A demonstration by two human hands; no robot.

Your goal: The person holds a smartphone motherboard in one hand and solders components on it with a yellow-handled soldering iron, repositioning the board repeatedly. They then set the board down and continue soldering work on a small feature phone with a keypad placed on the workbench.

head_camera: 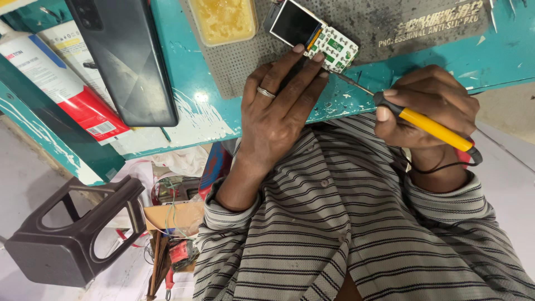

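Teal workbench (195, 111) with grey perforated anti-slip mat (390, 28); small phone circuit board (329, 47) with attached screen lies at mat's near edge. Left hand (278, 108), ring on one finger, open with fingertips (306, 53) pressing on board. Right hand (432, 106) closed around yellow-handled soldering iron (429, 127), tip close to board. Tub of yellow flux (223, 19) on mat, dark smartphone (125, 56) off left, dark plastic stool (72, 234) on floor
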